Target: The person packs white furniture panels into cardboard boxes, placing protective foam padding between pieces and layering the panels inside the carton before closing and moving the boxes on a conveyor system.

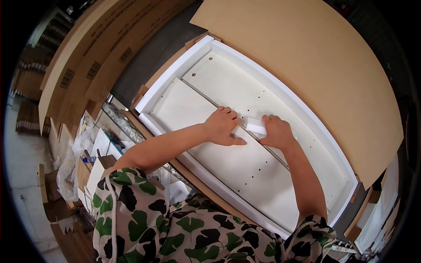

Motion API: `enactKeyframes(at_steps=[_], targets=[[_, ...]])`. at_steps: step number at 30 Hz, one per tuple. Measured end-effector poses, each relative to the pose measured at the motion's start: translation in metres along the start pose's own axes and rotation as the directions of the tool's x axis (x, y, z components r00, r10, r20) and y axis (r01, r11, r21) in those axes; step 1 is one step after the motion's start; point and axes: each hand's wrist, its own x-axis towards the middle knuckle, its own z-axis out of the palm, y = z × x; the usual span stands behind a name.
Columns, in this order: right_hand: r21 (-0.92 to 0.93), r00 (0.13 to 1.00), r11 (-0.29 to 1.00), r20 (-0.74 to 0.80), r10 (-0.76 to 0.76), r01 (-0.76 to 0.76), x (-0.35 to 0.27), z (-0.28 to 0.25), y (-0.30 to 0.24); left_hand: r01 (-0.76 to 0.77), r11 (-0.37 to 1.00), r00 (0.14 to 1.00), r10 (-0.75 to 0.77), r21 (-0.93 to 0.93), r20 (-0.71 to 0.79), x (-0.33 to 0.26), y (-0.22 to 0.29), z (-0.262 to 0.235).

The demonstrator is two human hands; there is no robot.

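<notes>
Two white drilled boards lie side by side in a carton lined with white foam strips, a narrow gap between them. My left hand (223, 127) is on the near white panel (223, 164), its fingers curled over the edge at the gap and its thumb stretched along the top. In my right hand (278, 133) is a small white foam block (255, 126), pinched between thumb and fingers over the gap. The far white panel (232, 83) lies beyond both hands; its surface shows several small holes and two larger ones near the left end.
White foam edging (276, 83) rims the carton. A large cardboard flap (302, 57) spreads out on the far right. Tall cardboard sheets (94, 65) stand at the left. Plastic bags (68, 175) and loose boards clutter the lower left, beside a metal rail (125, 120).
</notes>
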Motion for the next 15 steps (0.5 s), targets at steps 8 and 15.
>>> enactKeyframes(at_steps=[8, 15], targets=[[-0.076, 0.999, 0.997, 0.053, 0.003, 0.001, 0.003, -0.004, -0.010, 0.010, 0.999, 0.999, -0.008, -0.039, 0.046, -0.003, -0.002, 0.002], [-0.038, 0.995, 0.998, 0.091, 0.043, -0.040, 0.004, -0.001, -0.011, -0.024, 0.998, 0.999, 0.023, -0.054, -0.031, -0.007, -0.004, 0.010]])
